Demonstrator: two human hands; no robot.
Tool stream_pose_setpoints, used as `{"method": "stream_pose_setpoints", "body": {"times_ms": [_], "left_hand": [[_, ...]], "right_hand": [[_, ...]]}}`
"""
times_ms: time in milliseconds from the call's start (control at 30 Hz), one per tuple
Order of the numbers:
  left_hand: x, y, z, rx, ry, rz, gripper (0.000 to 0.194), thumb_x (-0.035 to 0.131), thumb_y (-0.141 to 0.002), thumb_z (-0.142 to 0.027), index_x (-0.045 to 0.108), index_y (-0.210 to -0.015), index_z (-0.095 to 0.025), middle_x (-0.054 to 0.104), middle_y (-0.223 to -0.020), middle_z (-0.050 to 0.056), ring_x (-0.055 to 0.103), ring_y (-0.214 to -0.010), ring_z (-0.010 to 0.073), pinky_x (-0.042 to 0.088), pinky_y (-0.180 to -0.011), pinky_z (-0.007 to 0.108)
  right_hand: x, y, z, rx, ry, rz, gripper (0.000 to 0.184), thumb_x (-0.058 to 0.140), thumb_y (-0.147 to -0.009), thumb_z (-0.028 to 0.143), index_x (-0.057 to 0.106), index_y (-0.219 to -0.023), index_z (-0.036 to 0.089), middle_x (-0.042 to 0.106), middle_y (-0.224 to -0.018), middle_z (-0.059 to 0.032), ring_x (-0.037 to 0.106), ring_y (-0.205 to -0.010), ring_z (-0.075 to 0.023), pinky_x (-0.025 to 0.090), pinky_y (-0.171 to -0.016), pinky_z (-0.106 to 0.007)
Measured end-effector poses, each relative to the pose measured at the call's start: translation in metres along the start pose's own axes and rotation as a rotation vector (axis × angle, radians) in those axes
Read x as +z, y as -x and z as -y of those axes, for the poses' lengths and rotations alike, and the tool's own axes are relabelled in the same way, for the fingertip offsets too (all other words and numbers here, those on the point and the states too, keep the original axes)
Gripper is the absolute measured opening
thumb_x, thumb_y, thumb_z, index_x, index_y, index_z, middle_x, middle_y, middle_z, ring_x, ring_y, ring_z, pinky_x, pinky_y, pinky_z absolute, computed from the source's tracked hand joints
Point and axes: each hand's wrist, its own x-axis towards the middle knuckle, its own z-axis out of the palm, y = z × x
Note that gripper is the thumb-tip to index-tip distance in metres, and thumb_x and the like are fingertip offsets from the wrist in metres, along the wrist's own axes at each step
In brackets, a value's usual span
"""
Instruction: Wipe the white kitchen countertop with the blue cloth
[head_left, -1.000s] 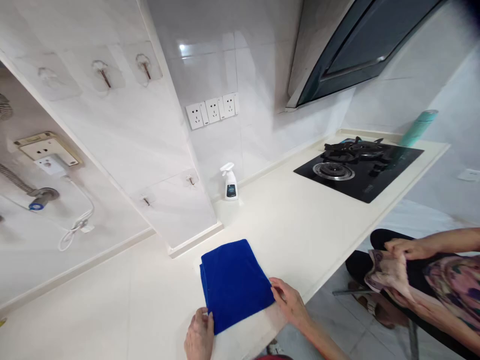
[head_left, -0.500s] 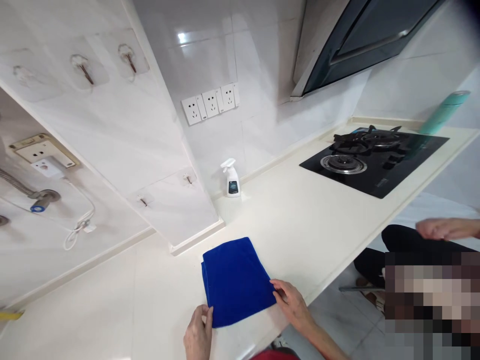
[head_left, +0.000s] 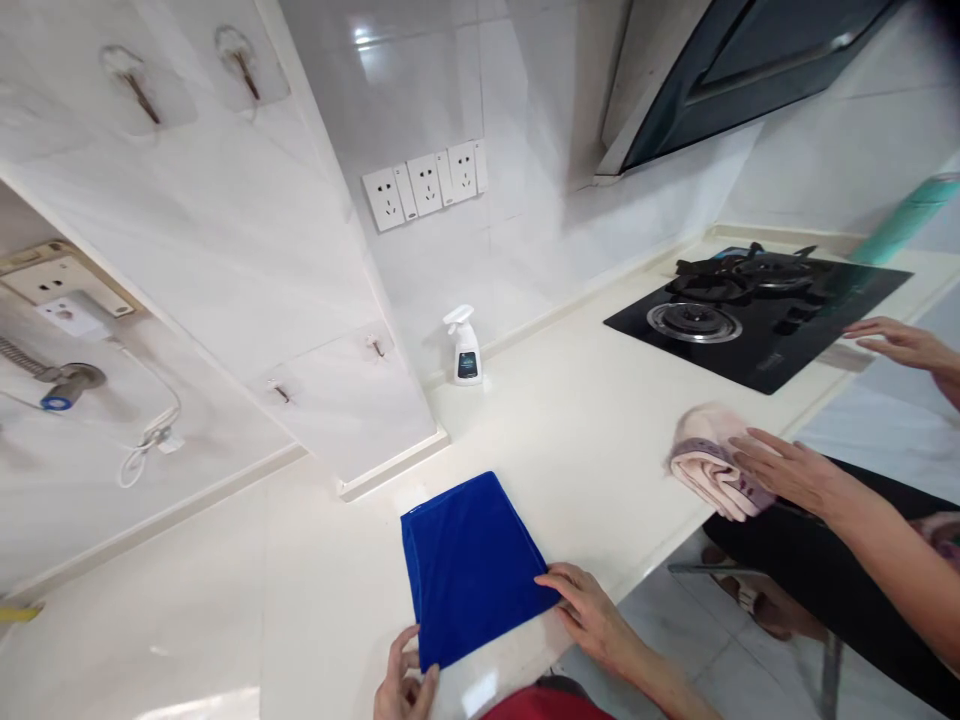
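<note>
the person's left hand [head_left: 403, 680] is loosely curled at the near left corner of a blue cloth [head_left: 476, 570], finger and thumb a little apart at its edge; the right hand [head_left: 592, 615] bends its fingertips over the near right corner. both touch the fabric, but whether either pinches it i cannot tell. the cloth lies flat on a cream counter [head_left: 555, 440], close to the front edge. it appears to be folded already, into a rough four-sided shape with layers showing along the left and right sides. what seems left is slight — those edges do not quite line up, and both hands have yet to leave the corners. farther right, another person's hand rests on a folded pink towel [head_left: 709, 465] at the counter's edge, while that person's other hand is held out, fingers spread, near the front of a black glass stove [head_left: 750, 365]. against the back wall a white spray bottle [head_left: 465, 350] stands upright, with a row of white sockets [head_left: 425, 185] above it; beyond the stove is a turquoise cylinder [head_left: 904, 225], partly cut off, and a dark range hood [head_left: 757, 90] juts overhead.
</note>
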Motion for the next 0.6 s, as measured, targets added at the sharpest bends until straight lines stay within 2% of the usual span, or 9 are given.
{"method": "stream_pose_setpoints", "body": {"times_ms": [67,167,300,367,467,533,600], "left_hand": [[-0.003,-0.002,0.004,0.112,-0.081,0.081,0.066,0.050,-0.082,-0.069,0.054,-0.132,-0.026,0.071,-0.093,0.003,0.058,-0.049,0.0114,0.056,-0.056,0.028],[-0.008,-0.009,0.009,0.269,-0.243,0.146,0.041,0.049,-0.089,-0.052,0.065,-0.121,-0.032,0.070,-0.107,0.005,0.061,-0.053,0.0098,0.059,-0.064,0.025],[-0.022,-0.024,-0.002,0.431,-0.440,0.086,0.038,0.041,-0.093,-0.034,0.067,-0.120,-0.034,0.071,-0.106,0.005,0.070,-0.070,0.0124,0.059,-0.066,0.021],[-0.038,-0.030,-0.023,0.509,-0.513,-0.004,0.039,0.039,-0.094,-0.033,0.067,-0.120,-0.036,0.072,-0.104,0.005,0.071,-0.073,0.0122,0.058,-0.063,0.018],[-0.073,-0.031,-0.068,0.593,-0.554,-0.193,0.036,0.039,-0.096,-0.037,0.069,-0.118,-0.039,0.070,-0.092,0.002,0.064,-0.058,0.0069,0.049,-0.048,0.014],[-0.097,-0.028,-0.102,0.596,-0.509,-0.322,0.034,0.042,-0.096,-0.040,0.070,-0.116,-0.039,0.069,-0.090,0.002,0.063,-0.060,0.0064,0.048,-0.049,0.013],[-0.114,-0.028,-0.130,0.583,-0.405,-0.393,0.032,0.046,-0.094,-0.045,0.073,-0.110,-0.037,0.068,-0.094,0.003,0.061,-0.061,0.0078,0.050,-0.050,0.016]], "right_hand": [[-0.001,0.000,-0.002,-0.047,0.042,0.028,0.057,0.044,-0.079,0.005,0.060,-0.126,0.032,0.061,-0.124,-0.0063,0.058,-0.118,-0.0226,0.052,-0.102,-0.042],[-0.003,-0.007,-0.003,-0.086,0.070,-0.013,0.047,0.042,-0.084,0.007,0.064,-0.121,0.028,0.064,-0.114,-0.0081,0.062,-0.108,-0.0217,0.055,-0.096,-0.040],[-0.021,-0.031,0.012,-0.185,0.053,-0.091,0.037,0.039,-0.095,0.016,0.063,-0.121,0.027,0.063,-0.105,-0.0076,0.064,-0.097,-0.0181,0.058,-0.085,-0.033],[-0.039,-0.045,0.029,-0.254,0.049,-0.151,0.036,0.039,-0.098,0.018,0.061,-0.124,0.029,0.062,-0.105,-0.0074,0.063,-0.097,-0.0172,0.058,-0.084,-0.031],[-0.072,-0.062,0.061,-0.327,0.048,-0.247,0.040,0.040,-0.098,0.018,0.056,-0.132,0.030,0.060,-0.109,-0.0084,0.063,-0.101,-0.0167,0.057,-0.085,-0.030],[-0.093,-0.069,0.083,-0.358,0.059,-0.319,0.042,0.041,-0.098,0.019,0.053,-0.136,0.030,0.058,-0.115,-0.0100,0.062,-0.106,-0.0180,0.057,-0.088,-0.031],[-0.108,-0.076,0.101,-0.376,0.074,-0.391,0.042,0.042,-0.098,0.021,0.052,-0.137,0.030,0.058,-0.119,-0.0112,0.061,-0.111,-0.0199,0.056,-0.093,-0.033]]}}
